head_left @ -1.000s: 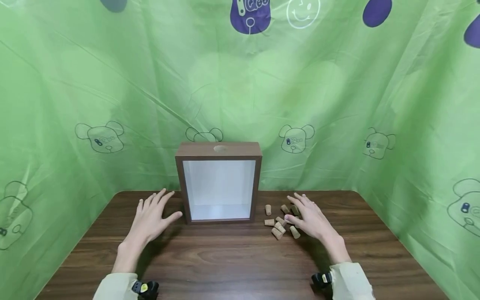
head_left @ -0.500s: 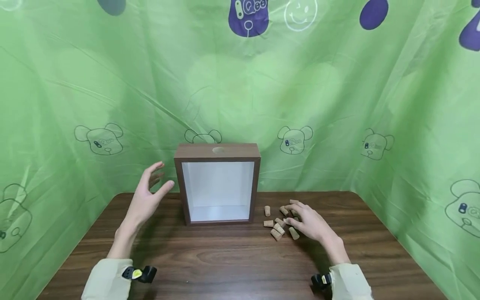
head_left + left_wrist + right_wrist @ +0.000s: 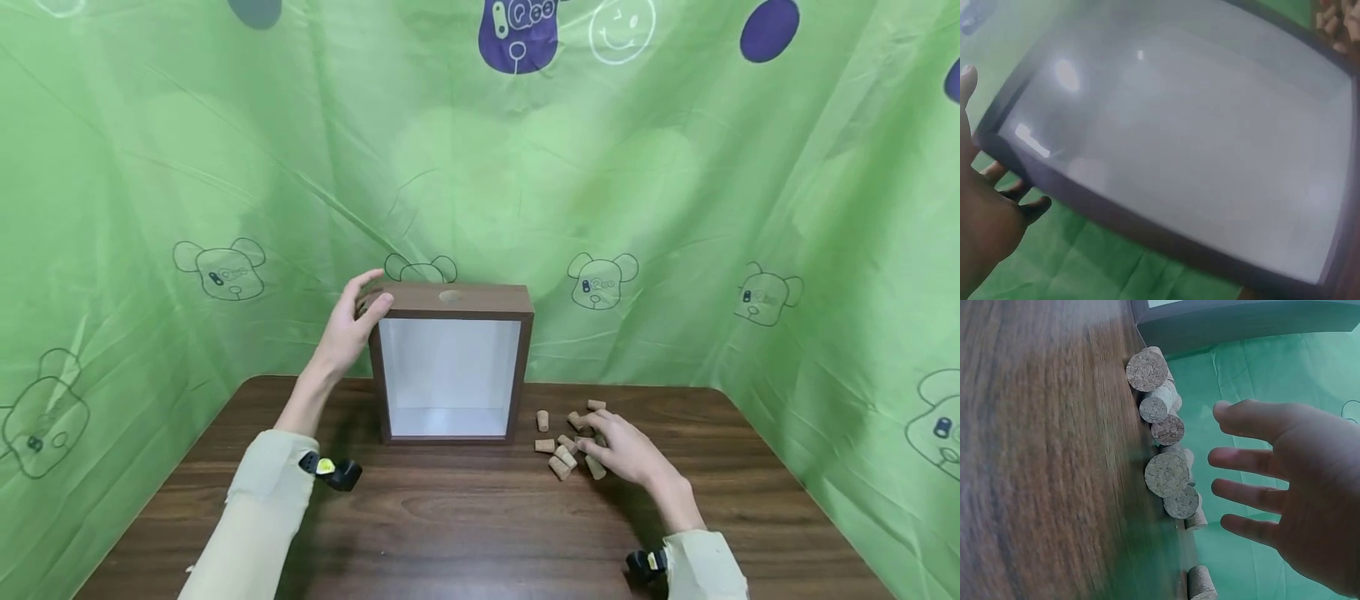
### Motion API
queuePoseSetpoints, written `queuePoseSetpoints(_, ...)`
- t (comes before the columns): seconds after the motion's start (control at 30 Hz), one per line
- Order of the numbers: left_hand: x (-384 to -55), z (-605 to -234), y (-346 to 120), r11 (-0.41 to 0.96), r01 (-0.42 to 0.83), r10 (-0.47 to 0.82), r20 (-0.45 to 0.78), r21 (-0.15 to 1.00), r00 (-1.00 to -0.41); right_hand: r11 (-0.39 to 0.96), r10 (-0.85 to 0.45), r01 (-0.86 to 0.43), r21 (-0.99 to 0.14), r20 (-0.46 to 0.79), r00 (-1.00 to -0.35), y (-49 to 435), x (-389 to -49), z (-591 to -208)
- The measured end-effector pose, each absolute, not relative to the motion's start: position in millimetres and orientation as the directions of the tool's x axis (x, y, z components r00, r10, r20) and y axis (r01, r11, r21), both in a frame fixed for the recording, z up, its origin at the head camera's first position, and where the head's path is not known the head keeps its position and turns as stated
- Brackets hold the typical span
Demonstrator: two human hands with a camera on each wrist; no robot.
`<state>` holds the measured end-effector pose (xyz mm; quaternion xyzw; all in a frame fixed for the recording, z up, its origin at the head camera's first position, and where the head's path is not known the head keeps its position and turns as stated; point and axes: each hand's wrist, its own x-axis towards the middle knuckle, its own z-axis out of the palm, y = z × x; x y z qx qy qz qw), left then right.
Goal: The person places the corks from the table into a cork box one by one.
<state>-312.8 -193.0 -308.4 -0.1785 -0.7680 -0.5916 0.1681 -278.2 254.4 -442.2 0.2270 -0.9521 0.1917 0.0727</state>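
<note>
A brown wooden display box (image 3: 487, 302) with a clear front, pale inside and a round hole in its top stands upright on the table. My left hand (image 3: 341, 337) is at its upper left corner, thumb over the front top edge and fingers spread around the corner. In the left wrist view the left fingers (image 3: 1036, 209) lie along the dark frame edge (image 3: 1110, 212). To the right of the box, several tapered corks (image 3: 559, 468) lie loose. My right hand (image 3: 633, 450) hovers over them with nothing held; the right wrist view shows its fingers apart from the corks (image 3: 1167, 475).
The dark wood table (image 3: 450, 533) runs back to a green curtain (image 3: 465, 183) printed with bear heads, which also hangs along both sides. A single cork (image 3: 597, 405) lies farthest back. Small black cameras (image 3: 341, 475) are worn at both wrists.
My left hand has lifted from beside the box and moved right to its upper left corner. My right hand has stayed over the corks, its fingers bending slightly.
</note>
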Motion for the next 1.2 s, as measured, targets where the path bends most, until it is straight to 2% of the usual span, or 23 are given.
queuePoseSetpoints(0.23,-309.4,-309.0,-166.3,0.124,0.488,-0.065,0.498,0.864,-0.865,0.744,-0.448,-0.516,-0.425,0.257,-0.856,249.3,-274.5,-435.7)
queuePoseSetpoints(0.43,-308.3,-316.1,-151.9,0.067,0.556,-0.196,0.558,0.828,-0.807,0.705,-0.453,-0.522,-0.48,0.261,-0.852,252.2,-273.1,-430.4)
queuePoseSetpoints(0.57,-311.3,-317.6,-147.7,0.068,0.583,-0.213,0.583,0.809,-0.784,0.7,-0.428,-0.502,-0.508,0.263,-0.865,263.5,-273.9,-433.5)
queuePoseSetpoints(0.73,-311.7,-318.4,-149.4,0.073,0.591,-0.262,0.588,0.803,-0.765,0.682,-0.477,-0.508,-0.527,0.207,-0.854,273.8,-279.9,-443.8)
queuePoseSetpoints(0.83,-310.0,-318.3,-153.7,0.072,0.585,-0.272,0.58,0.808,-0.768,0.679,-0.496,-0.498,-0.54,0.162,-0.853,276.3,-283.1,-447.3)
queuePoseSetpoints(1.0,-309.7,-317.3,-150.2,0.048,0.583,-0.248,0.576,0.811,-0.779,0.652,-0.499,-0.43,-0.625,0.074,-0.863,285.6,-283.5,-447.5)
queuePoseSetpoints(1.2,-311.8,-317.6,-148.5,0.073,0.588,-0.241,0.587,0.805,-0.773,0.695,-0.511,-0.42,-0.583,0.01,-0.86,285.8,-283.8,-455.0)
